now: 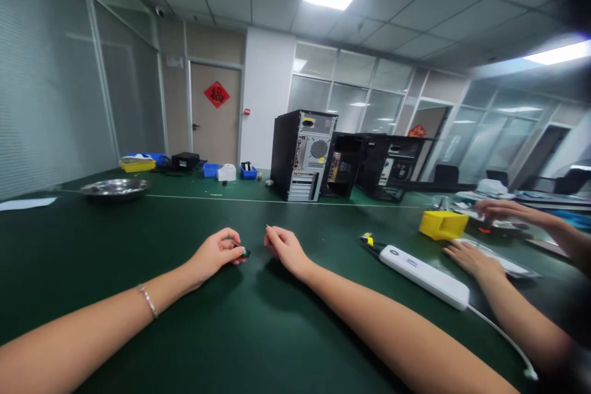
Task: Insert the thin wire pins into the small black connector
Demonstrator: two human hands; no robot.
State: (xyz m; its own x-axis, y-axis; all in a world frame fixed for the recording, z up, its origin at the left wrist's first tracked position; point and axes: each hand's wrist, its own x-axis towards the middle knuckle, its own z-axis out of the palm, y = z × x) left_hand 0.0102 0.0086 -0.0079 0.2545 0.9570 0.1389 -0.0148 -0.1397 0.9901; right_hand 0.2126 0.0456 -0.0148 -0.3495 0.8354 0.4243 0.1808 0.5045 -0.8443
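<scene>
Above the dark green table (pixel 175 345), my left hand (pixel 218 253) is closed in a pinch on a small dark piece (pixel 247 253) with a bit of green on it. Its exact kind is too small to make out. A short gap to the right, my right hand (pixel 287 249) has thumb and forefinger pressed together. A tiny pale tip (pixel 267 226) shows just above those fingers; what it belongs to is hidden. The two hands are apart from each other.
A white power strip (pixel 425 276) lies right of my right arm. Beyond it, a co-worker's hands (pixel 478 258) are beside a yellow bin (pixel 443 225). Computer towers (pixel 302 157) stand behind a white line across the table. A metal bowl (pixel 115 188) sits at left.
</scene>
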